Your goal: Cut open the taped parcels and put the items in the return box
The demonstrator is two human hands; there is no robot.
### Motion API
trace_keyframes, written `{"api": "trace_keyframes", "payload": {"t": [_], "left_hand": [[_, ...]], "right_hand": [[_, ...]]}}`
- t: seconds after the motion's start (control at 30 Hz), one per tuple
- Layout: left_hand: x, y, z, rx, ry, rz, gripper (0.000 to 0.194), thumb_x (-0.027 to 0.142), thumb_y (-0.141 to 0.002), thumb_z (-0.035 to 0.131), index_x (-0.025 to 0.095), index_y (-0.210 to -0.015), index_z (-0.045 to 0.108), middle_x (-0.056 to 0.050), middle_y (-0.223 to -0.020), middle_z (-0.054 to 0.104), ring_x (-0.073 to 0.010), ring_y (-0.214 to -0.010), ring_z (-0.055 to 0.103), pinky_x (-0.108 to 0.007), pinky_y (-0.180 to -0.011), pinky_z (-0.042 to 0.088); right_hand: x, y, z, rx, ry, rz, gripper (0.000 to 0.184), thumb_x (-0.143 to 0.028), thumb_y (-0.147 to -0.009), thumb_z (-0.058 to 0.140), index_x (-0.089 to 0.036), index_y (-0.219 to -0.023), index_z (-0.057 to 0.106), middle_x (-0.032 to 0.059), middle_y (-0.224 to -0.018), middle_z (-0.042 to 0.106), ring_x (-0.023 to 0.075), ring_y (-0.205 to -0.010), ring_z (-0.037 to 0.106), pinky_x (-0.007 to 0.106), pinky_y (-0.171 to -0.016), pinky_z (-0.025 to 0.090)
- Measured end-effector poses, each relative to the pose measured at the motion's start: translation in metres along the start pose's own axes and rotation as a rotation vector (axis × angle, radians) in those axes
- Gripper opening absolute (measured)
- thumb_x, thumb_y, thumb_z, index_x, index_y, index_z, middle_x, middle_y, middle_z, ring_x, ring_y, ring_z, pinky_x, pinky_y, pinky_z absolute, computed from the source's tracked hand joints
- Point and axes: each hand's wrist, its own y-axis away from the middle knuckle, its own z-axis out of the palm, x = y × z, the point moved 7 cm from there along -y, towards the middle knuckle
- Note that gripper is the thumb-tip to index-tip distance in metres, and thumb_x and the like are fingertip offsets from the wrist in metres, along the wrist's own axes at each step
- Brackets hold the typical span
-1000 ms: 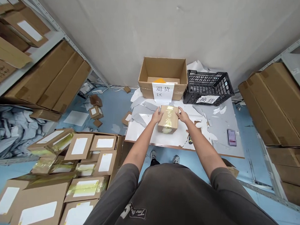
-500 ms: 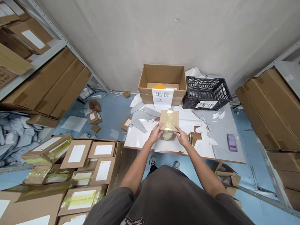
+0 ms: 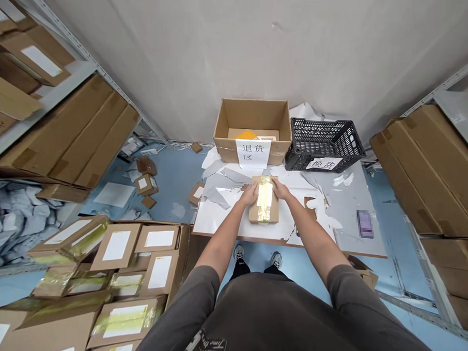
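A small cardboard box (image 3: 258,214) with yellowish clear tape and a white label on its top lies on the white-covered table (image 3: 232,224). My left hand (image 3: 250,193) grips its left side near the far end. On the opposite side my right hand (image 3: 280,189) holds the far right edge. Both hands are closed on the box, with some fingertips hidden. Just beyond it stands a large open carton (image 3: 223,148) with a paper sign, an orange item inside. Beside that carton is a black plastic crate (image 3: 296,160), also with a paper sign.
Torn paper (image 3: 217,198) and a ragged cardboard scrap (image 3: 309,205) lie on the table. A pixelated purple item (image 3: 365,223) is at the right. Many labelled parcels (image 3: 116,245) fill a big box at lower left. Shelves with cartons (image 3: 424,168) flank both sides.
The small box has been turned so its labelled, taped face shows on top. Both hands have moved from its near corners to its far sides. The view has shifted slightly.
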Motion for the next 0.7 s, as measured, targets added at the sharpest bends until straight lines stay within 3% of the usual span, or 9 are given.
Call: {"api": "trace_keyframes", "payload": {"t": [0.13,0.2,0.3,0.37,0.47,0.53,0.63,0.7], "left_hand": [[-0.023,0.046,-0.002,0.019,0.034,0.077,0.078,0.038,-0.096,0.071,0.019,-0.167,0.045,-0.018,-0.175,0.037,-0.035,-0.165,0.031,-0.052,-0.131,0.032],[-0.035,0.078,0.003,-0.041,0.029,0.108,0.089,0.041,-0.089,0.08,0.021,-0.168,0.044,-0.019,-0.177,0.034,-0.0358,-0.166,0.028,-0.051,-0.132,0.033],[-0.044,0.119,0.027,-0.159,0.032,0.113,0.116,0.037,-0.072,0.096,0.028,-0.171,0.037,-0.016,-0.18,0.025,-0.038,-0.165,0.029,-0.05,-0.129,0.039],[-0.042,0.134,0.041,-0.147,0.054,0.093,0.113,0.032,-0.075,0.093,0.03,-0.172,0.036,-0.014,-0.179,0.029,-0.0368,-0.165,0.031,-0.051,-0.128,0.041],[-0.028,0.138,0.048,-0.044,0.073,0.066,0.09,0.024,-0.088,0.08,0.03,-0.169,0.043,-0.01,-0.173,0.043,-0.0323,-0.162,0.038,-0.05,-0.128,0.041],[-0.013,0.135,0.04,-0.012,0.055,0.065,0.078,0.022,-0.091,0.075,0.031,-0.165,0.05,-0.007,-0.168,0.052,-0.0304,-0.159,0.043,-0.046,-0.127,0.044],[0.013,0.126,0.006,0.017,0.014,0.091,0.062,0.029,-0.098,0.07,0.032,-0.159,0.058,-0.006,-0.157,0.063,-0.029,-0.144,0.061,-0.04,-0.117,0.052],[0.03,0.113,-0.022,0.035,-0.024,0.093,0.055,0.04,-0.104,0.064,0.033,-0.158,0.059,-0.005,-0.142,0.074,-0.0263,-0.118,0.075,-0.037,-0.107,0.056]], "right_hand": [[0.017,0.058,0.0,0.031,-0.002,0.044,0.069,-0.04,-0.098,0.061,-0.022,-0.164,0.051,0.0141,-0.158,0.061,0.0359,-0.145,0.058,0.055,-0.122,0.046],[0.022,0.1,0.004,-0.005,-0.017,-0.013,0.068,-0.043,-0.098,0.062,-0.027,-0.164,0.051,0.0122,-0.164,0.055,0.0336,-0.15,0.054,0.056,-0.124,0.043],[0.025,0.157,0.029,-0.14,-0.012,-0.076,0.081,-0.044,-0.088,0.079,-0.03,-0.164,0.052,0.0122,-0.168,0.051,0.0343,-0.156,0.048,0.053,-0.125,0.043],[0.026,0.18,0.047,-0.153,0.0,-0.041,0.083,-0.04,-0.086,0.083,-0.031,-0.163,0.052,0.0121,-0.17,0.048,0.0347,-0.157,0.047,0.052,-0.123,0.046],[0.019,0.19,0.056,-0.026,-0.003,0.004,0.064,-0.034,-0.095,0.07,-0.031,-0.158,0.058,0.0102,-0.164,0.056,0.0325,-0.153,0.052,0.051,-0.119,0.05],[0.009,0.186,0.046,0.049,0.004,-0.02,0.052,-0.033,-0.1,0.062,-0.03,-0.153,0.063,0.0088,-0.155,0.065,0.0321,-0.15,0.056,0.051,-0.117,0.052],[-0.007,0.165,0.007,0.089,0.059,-0.051,0.046,-0.04,-0.105,0.057,-0.03,-0.148,0.067,0.0083,-0.141,0.075,0.0332,-0.133,0.069,0.046,-0.108,0.057],[-0.015,0.14,-0.025,0.081,0.114,-0.035,0.047,-0.046,-0.107,0.056,-0.03,-0.15,0.066,0.0083,-0.125,0.081,0.0321,-0.11,0.077,0.043,-0.098,0.06]]}}
